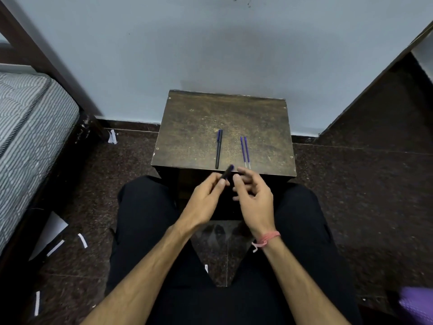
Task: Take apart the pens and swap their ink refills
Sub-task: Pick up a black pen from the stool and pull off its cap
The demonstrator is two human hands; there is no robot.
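Note:
A small dark wooden table [194,118] stands against the wall. On it lies a black pen with a blue cap [218,148], pointing away from me. Right of it two blue ink refills [245,151] lie side by side. My left hand [206,195] pinches a black pen barrel [226,172] with a blue end, tilted up to the right, just in front of the table's near edge. My right hand [254,195] hovers beside the barrel with its fingers apart; it holds nothing that I can see.
My black-trousered legs [145,231] flank the dark speckled floor. A mattress [30,127] on a dark frame lies to the left, with paper scraps [55,247] on the floor. A purple object [419,306] sits at bottom right.

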